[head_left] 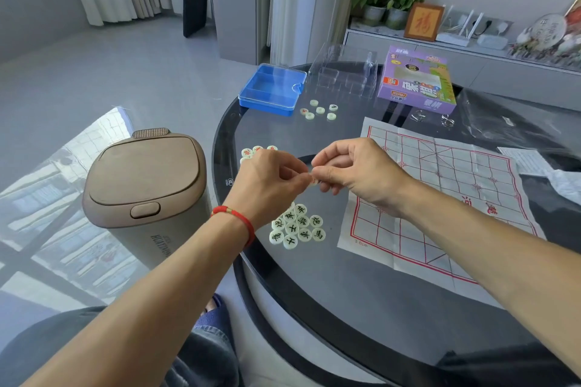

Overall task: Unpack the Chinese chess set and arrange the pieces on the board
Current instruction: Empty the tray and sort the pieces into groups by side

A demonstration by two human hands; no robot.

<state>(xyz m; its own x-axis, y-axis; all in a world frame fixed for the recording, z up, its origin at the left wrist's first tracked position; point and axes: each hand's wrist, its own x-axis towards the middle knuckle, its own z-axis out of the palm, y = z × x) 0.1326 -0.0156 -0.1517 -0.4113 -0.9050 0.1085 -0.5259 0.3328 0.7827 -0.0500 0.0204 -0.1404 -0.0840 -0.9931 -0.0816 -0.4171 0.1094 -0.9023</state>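
While both your hands, left hand [267, 176] and right hand [355, 173], pinch one piece [312, 181] between their fingers, sorting continues; next, set it on the board [440, 192].

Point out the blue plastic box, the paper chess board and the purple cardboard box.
Blue plastic box with clear lid [273, 88]: head view, middle of the lid.
White paper chess board with red grid [452, 185]: head view, bare centre.
Purple cardboard game box [416, 80]: head view, top face.

Both hands [311, 177] pinch one chess piece [313, 181].
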